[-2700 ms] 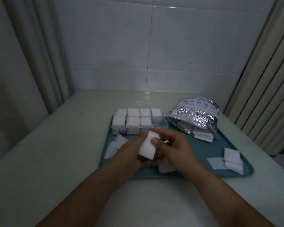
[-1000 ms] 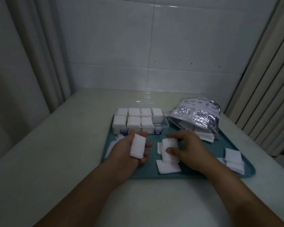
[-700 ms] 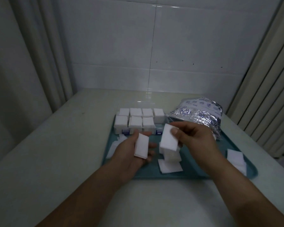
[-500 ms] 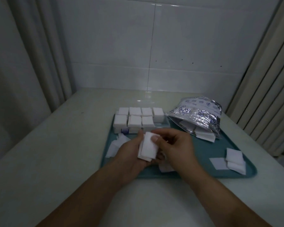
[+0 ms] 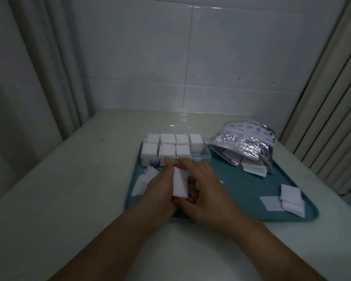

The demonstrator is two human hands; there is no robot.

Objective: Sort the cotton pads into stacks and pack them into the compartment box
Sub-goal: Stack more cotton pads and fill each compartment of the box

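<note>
My left hand [image 5: 160,189] holds a small stack of white cotton pads [image 5: 179,185] upright over the teal tray [image 5: 241,187]. My right hand [image 5: 207,189] is pressed against the stack from the right, its fingers around the far edge and its thumb below. The clear compartment box [image 5: 201,157] stands at the tray's far left, with white pad stacks in all but its near right cell. Loose pads lie at the tray's left [image 5: 144,179] and at its right [image 5: 290,197]. More pads under my hands are hidden.
A silver foil bag [image 5: 245,140] with pads spilling from its mouth [image 5: 253,169] lies at the tray's far right. The tray sits on a pale table against a tiled wall, with curtains on both sides.
My right hand picked up pads from the tray and brought them onto the stack in my left hand. Both hands now close on the stack together.
</note>
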